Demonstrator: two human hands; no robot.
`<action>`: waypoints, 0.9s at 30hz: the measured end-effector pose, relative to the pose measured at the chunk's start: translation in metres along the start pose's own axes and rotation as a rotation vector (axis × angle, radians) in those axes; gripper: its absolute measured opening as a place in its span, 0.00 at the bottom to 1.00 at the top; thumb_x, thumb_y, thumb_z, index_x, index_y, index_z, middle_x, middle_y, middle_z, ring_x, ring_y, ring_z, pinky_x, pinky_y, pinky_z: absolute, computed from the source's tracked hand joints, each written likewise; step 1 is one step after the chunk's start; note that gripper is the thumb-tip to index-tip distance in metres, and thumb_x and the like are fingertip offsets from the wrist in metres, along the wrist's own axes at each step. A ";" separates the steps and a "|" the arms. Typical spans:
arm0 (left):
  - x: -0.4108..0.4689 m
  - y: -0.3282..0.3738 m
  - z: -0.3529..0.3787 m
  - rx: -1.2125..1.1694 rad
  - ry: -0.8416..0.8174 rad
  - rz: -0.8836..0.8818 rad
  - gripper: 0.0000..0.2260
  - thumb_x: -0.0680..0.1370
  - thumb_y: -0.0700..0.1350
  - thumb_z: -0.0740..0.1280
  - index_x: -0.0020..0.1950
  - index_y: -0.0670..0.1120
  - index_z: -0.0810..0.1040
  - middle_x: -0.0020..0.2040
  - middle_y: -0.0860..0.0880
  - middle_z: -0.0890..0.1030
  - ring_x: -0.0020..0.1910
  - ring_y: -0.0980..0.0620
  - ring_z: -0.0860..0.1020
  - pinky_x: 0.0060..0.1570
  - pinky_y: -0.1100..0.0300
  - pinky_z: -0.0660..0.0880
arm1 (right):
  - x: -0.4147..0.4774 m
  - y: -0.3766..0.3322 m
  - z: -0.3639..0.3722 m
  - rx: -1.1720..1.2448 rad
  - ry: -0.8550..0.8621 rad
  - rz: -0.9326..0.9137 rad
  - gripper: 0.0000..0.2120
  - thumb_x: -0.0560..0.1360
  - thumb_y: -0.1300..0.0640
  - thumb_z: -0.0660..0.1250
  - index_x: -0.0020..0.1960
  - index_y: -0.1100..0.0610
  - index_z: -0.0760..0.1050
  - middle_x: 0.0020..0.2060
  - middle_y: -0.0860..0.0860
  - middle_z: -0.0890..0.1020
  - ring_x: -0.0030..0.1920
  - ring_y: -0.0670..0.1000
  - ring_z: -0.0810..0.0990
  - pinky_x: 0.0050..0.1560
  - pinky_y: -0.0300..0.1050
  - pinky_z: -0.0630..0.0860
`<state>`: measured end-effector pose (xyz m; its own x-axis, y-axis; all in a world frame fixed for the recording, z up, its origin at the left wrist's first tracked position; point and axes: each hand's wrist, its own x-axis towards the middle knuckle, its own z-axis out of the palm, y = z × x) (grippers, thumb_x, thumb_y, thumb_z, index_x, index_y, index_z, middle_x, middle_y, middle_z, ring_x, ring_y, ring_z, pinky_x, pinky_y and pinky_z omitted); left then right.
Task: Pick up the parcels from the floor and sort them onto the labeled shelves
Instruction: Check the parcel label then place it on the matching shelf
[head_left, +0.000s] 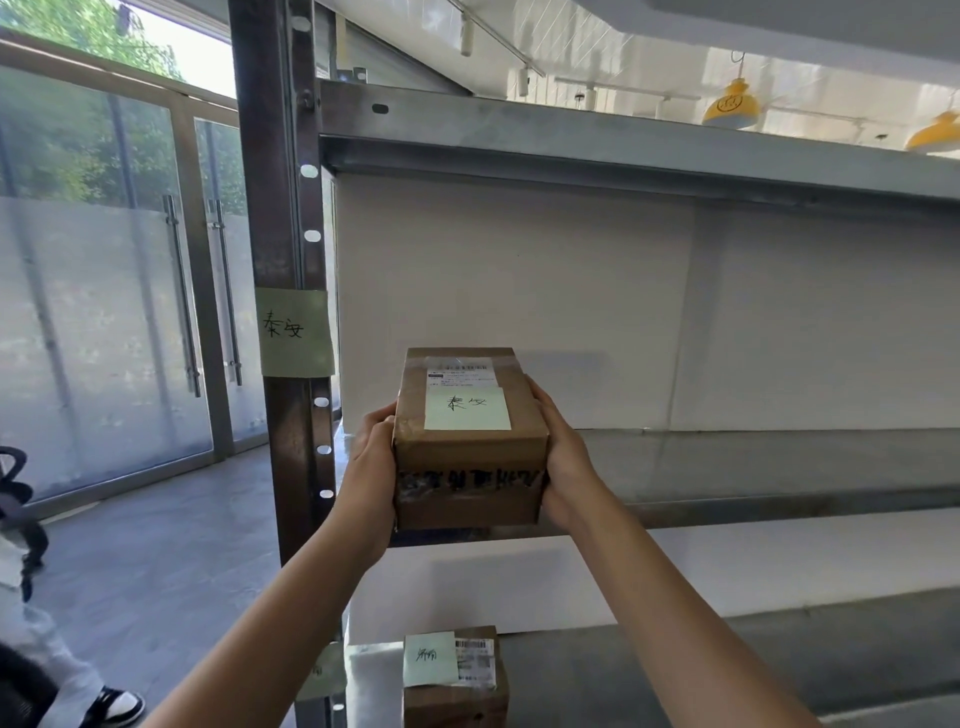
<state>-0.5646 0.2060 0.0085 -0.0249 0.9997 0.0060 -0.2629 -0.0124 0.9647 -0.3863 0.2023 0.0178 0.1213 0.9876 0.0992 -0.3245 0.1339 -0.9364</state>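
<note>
My left-hand fingers (375, 415) are curled round the far left edge of the cardboard parcel (470, 441), and my right-hand fingers (535, 391) wrap its right edge. Both hands are closed on it as a side clamp, left hand (370, 467) and right hand (566, 462) pressing inward with nothing visibly under the base. The parcel sits level in the air at the front edge of the middle shelf (753, 467), at its left end, just right of the brown upright post (285, 234).

The risk I see is the squeeze slipping on the glossy tape, so the parcel drops before its base clears the shelf lip. Pushing forward too low could catch the bottom edge on that lip and tip it back toward me. My left knuckles could also scrape the post.

The green note on the parcel (467, 410) and the green label on the post (295, 332) appear to carry the same two handwritten characters, so I judge this the right shelf. The printed shipping label is too small to read. I cannot tell whether the base is touching the shelf. On the lower shelf (727, 670), another parcel (454, 675) is cut off by the frame, its note illegible. A person at the far left is only partly in view.
</note>
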 end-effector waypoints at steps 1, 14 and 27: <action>0.002 -0.001 0.001 0.002 0.007 -0.009 0.15 0.84 0.56 0.52 0.66 0.61 0.73 0.63 0.43 0.77 0.60 0.39 0.78 0.40 0.48 0.79 | 0.002 0.001 -0.001 -0.001 -0.007 0.003 0.15 0.84 0.53 0.56 0.54 0.41 0.81 0.41 0.47 0.89 0.38 0.48 0.87 0.36 0.43 0.83; 0.027 -0.015 0.001 0.023 0.073 -0.071 0.13 0.83 0.55 0.54 0.48 0.66 0.76 0.60 0.44 0.79 0.60 0.40 0.78 0.58 0.37 0.78 | 0.028 0.021 -0.006 -0.016 0.075 0.048 0.13 0.84 0.50 0.58 0.60 0.43 0.81 0.43 0.47 0.89 0.50 0.53 0.85 0.53 0.51 0.81; 0.031 -0.018 0.000 0.057 0.043 -0.052 0.13 0.84 0.57 0.51 0.63 0.62 0.73 0.54 0.47 0.77 0.52 0.45 0.77 0.41 0.52 0.75 | 0.040 0.031 -0.004 -0.042 0.143 0.111 0.19 0.81 0.44 0.61 0.69 0.46 0.78 0.57 0.54 0.87 0.58 0.59 0.85 0.52 0.51 0.83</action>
<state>-0.5604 0.2368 -0.0091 -0.0543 0.9970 -0.0551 -0.2094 0.0425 0.9769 -0.3878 0.2457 -0.0089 0.2200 0.9741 -0.0514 -0.3039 0.0183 -0.9525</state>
